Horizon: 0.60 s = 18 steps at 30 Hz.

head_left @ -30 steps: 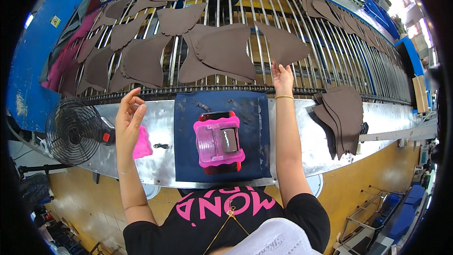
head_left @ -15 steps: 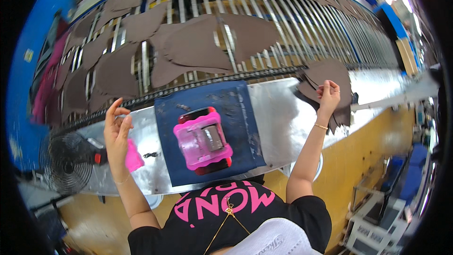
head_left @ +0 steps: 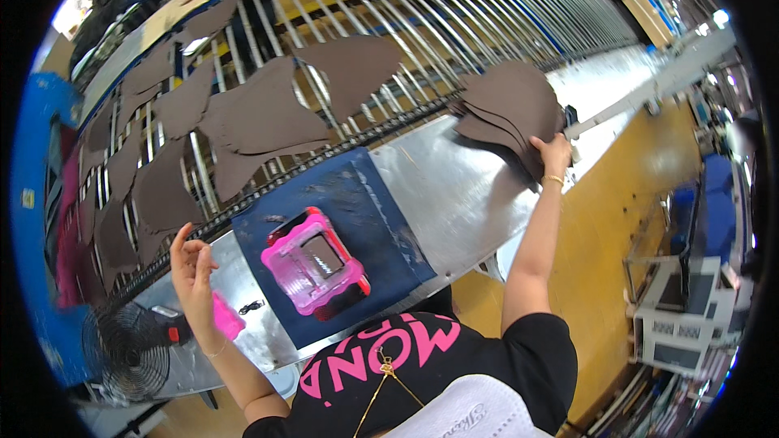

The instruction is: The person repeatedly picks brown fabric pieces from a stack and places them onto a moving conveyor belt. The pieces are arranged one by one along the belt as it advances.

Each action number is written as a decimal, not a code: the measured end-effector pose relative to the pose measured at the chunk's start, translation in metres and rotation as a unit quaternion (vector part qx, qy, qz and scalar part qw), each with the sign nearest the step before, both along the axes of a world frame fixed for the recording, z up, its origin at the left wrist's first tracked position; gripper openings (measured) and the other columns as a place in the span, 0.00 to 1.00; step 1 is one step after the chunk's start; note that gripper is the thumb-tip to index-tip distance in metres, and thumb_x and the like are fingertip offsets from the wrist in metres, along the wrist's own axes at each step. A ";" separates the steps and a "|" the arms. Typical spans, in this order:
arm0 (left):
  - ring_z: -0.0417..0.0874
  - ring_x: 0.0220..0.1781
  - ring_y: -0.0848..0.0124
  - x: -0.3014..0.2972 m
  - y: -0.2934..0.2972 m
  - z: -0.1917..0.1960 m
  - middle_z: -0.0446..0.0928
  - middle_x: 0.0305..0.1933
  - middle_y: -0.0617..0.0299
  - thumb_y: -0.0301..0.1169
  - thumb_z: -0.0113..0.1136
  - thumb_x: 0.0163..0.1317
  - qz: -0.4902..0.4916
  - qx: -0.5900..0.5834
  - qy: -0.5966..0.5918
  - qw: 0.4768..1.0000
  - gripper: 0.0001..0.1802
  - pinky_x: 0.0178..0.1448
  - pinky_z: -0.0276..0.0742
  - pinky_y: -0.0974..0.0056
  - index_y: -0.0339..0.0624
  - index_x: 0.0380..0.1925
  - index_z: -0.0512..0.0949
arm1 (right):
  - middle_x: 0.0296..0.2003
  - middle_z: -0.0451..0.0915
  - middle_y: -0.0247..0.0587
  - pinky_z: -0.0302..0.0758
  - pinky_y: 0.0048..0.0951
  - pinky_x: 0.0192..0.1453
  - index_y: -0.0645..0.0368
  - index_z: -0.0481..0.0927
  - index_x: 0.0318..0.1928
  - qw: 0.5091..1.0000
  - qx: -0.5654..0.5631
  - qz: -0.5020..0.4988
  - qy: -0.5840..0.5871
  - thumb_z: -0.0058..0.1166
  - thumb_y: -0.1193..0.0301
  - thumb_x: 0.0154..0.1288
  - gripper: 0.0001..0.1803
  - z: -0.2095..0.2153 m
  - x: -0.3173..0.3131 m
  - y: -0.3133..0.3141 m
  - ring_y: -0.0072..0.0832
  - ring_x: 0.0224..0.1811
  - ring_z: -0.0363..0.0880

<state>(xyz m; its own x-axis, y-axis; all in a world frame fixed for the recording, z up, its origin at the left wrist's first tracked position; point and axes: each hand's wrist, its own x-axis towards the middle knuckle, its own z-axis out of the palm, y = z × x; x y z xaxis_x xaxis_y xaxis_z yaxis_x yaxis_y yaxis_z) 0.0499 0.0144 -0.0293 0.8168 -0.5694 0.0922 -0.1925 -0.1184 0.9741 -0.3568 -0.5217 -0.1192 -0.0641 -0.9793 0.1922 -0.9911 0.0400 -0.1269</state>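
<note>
My right hand (head_left: 553,154) is at the near right edge of a stack of brown, rounded cut pieces (head_left: 511,101). Its thumb lies against the edge and the fingers close around the stack's corner; part of the fingers is hard to make out. Raised over the left of the metal table, my left hand (head_left: 193,268) holds nothing, its fingers loosely bent and apart. Between the hands, on a dark blue mat (head_left: 389,251), sits a pink scalloped plastic plate (head_left: 284,268) with a dark block (head_left: 323,258) on top and red and black parts at its ends.
Beyond the table (head_left: 422,162), a slatted conveyor (head_left: 268,16) carries several flat brown pieces (head_left: 264,113). A round fan (head_left: 122,349) stands at the left, near a pink object (head_left: 227,316). A grey bar (head_left: 633,101) reaches in from the right, close to the stack.
My right hand has reached down to the stack's edge and its pinched fingers have opened around it. The view has turned, shifting the mat and conveyor. My left hand stays raised.
</note>
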 end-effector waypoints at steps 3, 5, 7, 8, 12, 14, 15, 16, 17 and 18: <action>0.69 0.31 0.82 -0.002 0.004 0.002 0.71 0.36 0.68 0.23 0.56 0.64 0.013 0.003 0.012 1.000 0.21 0.35 0.66 0.76 0.39 0.58 0.69 | 0.36 0.80 0.55 0.78 0.38 0.27 0.54 0.67 0.55 0.975 0.026 0.052 -0.213 0.53 0.63 0.65 0.21 0.028 0.025 0.028 0.45 0.32 0.81; 0.69 0.31 0.82 0.000 -0.002 0.006 0.71 0.36 0.69 0.23 0.56 0.63 -0.009 0.015 0.013 1.000 0.20 0.35 0.67 0.76 0.39 0.56 0.71 | 0.29 0.78 0.50 0.70 0.27 0.16 0.49 0.64 0.57 0.969 0.061 0.081 -0.225 0.40 0.67 0.74 0.14 0.065 0.035 0.052 0.30 0.17 0.78; 0.69 0.31 0.83 -0.002 -0.010 0.013 0.71 0.35 0.69 0.23 0.57 0.62 -0.029 0.007 0.006 1.000 0.20 0.36 0.67 0.76 0.40 0.55 0.72 | 0.29 0.77 0.47 0.66 0.24 0.14 0.54 0.64 0.56 0.942 -0.011 0.178 -0.285 0.40 0.65 0.74 0.14 0.093 0.057 0.078 0.27 0.13 0.75; 0.70 0.32 0.82 -0.002 -0.014 0.016 0.71 0.34 0.69 0.24 0.58 0.62 -0.035 0.011 -0.012 0.999 0.20 0.37 0.67 0.76 0.40 0.55 0.72 | 0.30 0.78 0.45 0.66 0.23 0.13 0.56 0.64 0.55 0.915 -0.051 0.231 -0.326 0.41 0.65 0.74 0.14 0.105 0.068 0.088 0.25 0.14 0.75; 0.74 0.36 0.79 -0.008 -0.045 0.029 0.72 0.43 0.64 0.27 0.61 0.61 -0.037 -0.018 -0.102 0.994 0.23 0.40 0.72 0.74 0.39 0.57 0.71 | 0.32 0.78 0.40 0.66 0.17 0.13 0.58 0.63 0.55 0.766 0.046 0.309 -0.562 0.46 0.64 0.72 0.17 0.147 0.133 0.154 0.23 0.15 0.76; 0.76 0.38 0.77 -0.014 -0.057 0.033 0.71 0.47 0.62 0.28 0.62 0.60 -0.035 -0.067 -0.078 0.994 0.24 0.41 0.74 0.73 0.39 0.58 0.71 | 0.32 0.77 0.40 0.67 0.17 0.13 0.58 0.62 0.55 0.696 0.133 0.390 -0.588 0.48 0.65 0.71 0.18 0.146 0.153 0.179 0.24 0.15 0.76; 0.77 0.39 0.76 -0.017 -0.059 0.032 0.70 0.49 0.61 0.28 0.62 0.60 -0.038 -0.096 -0.033 0.994 0.25 0.41 0.75 0.72 0.39 0.58 0.70 | 0.31 0.77 0.41 0.68 0.17 0.13 0.58 0.62 0.54 0.665 0.151 0.420 -0.599 0.48 0.66 0.71 0.17 0.143 0.167 0.196 0.24 0.16 0.76; 0.78 0.40 0.75 -0.018 -0.058 0.032 0.70 0.51 0.61 0.29 0.62 0.60 -0.041 -0.124 0.011 0.991 0.25 0.42 0.76 0.72 0.40 0.59 0.70 | 0.31 0.77 0.42 0.69 0.17 0.14 0.58 0.62 0.54 0.632 0.170 0.448 -0.609 0.47 0.67 0.71 0.16 0.140 0.182 0.212 0.24 0.16 0.76; 0.79 0.33 0.75 -0.017 -0.053 0.038 0.72 0.46 0.60 0.28 0.60 0.62 -0.053 -0.108 0.065 0.991 0.20 0.34 0.76 0.73 0.36 0.55 0.72 | 0.30 0.77 0.42 0.71 0.18 0.15 0.59 0.61 0.53 0.594 0.220 0.476 -0.610 0.46 0.68 0.72 0.15 0.138 0.190 0.225 0.24 0.17 0.77; 0.79 0.30 0.75 -0.014 -0.041 0.038 0.73 0.45 0.60 0.27 0.59 0.63 -0.036 -0.093 0.076 0.992 0.18 0.31 0.75 0.73 0.35 0.53 0.72 | 0.30 0.77 0.43 0.72 0.18 0.15 0.60 0.61 0.53 0.552 0.271 0.502 -0.608 0.45 0.69 0.72 0.14 0.137 0.196 0.236 0.24 0.18 0.78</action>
<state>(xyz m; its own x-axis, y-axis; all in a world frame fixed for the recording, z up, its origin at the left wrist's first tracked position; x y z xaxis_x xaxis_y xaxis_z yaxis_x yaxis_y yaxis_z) 0.0359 -0.0269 0.0085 0.7871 -0.6117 0.0799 -0.0436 0.0740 0.9963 -0.1611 -0.2860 0.0174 0.8043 -0.5309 0.2670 0.2576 -0.0934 -0.9617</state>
